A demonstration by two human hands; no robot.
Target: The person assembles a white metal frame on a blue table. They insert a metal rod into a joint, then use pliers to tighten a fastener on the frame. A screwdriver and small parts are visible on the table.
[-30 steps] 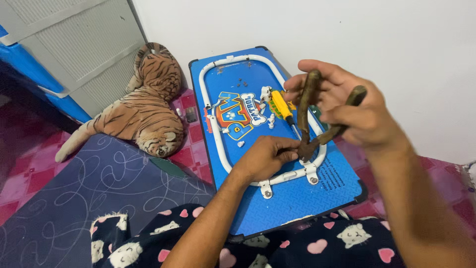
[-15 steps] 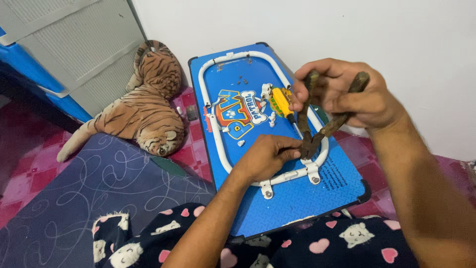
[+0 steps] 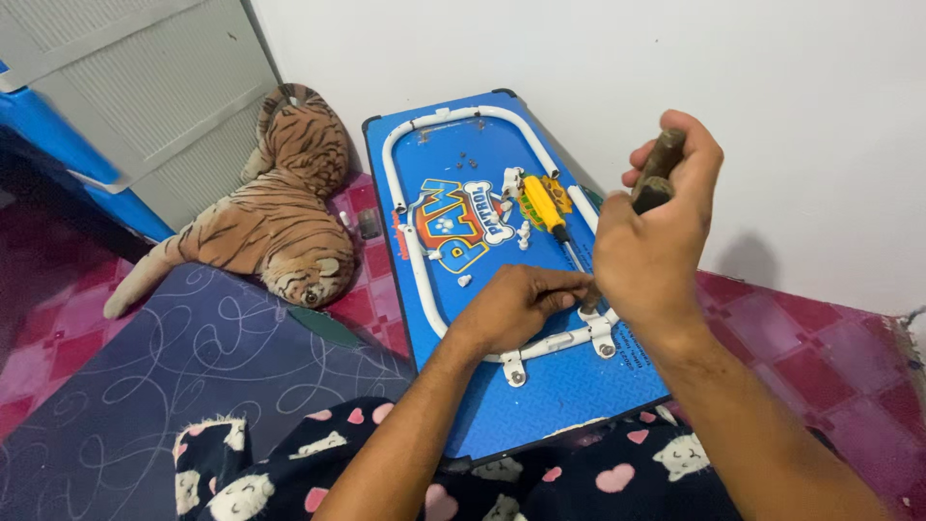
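At the bottom of the frame the person's lap shows in dark trousers [image 3: 598, 478] printed with pink hearts and white cats. A blue-grey mat [image 3: 164, 386] with looping line patterns fills the lower left.

Just above the lap, in the centre, lies a blue folding table top [image 3: 540, 405], flat on the floor with its underside up. A white tubular leg frame [image 3: 415, 251] runs in an oval around it, fixed by small white brackets near the lower edge.

The left hand [image 3: 516, 304] rests on the panel at centre, fingers curled and pinched at the frame's lower bend; what they pinch is too small to tell. The right hand [image 3: 656, 241] stands right of centre, closed around the two dark handles of a pair of pliers [image 3: 658, 169], which rise from the fist. The tool's head is hidden behind both hands, so its contact with the frame cannot be seen.

Farther up the panel, a yellow-handled screwdriver [image 3: 542, 205] lies just beside the frame's right rail, with small white plastic pieces [image 3: 521, 232] and a few dark screws [image 3: 470, 154] scattered near it.

Left of the panel a plush tiger [image 3: 280, 207] lies on the pink checked floor [image 3: 830, 357]. In the upper left stands a grey and blue cabinet [image 3: 125, 87]; a white wall [image 3: 675, 68] closes the upper right.
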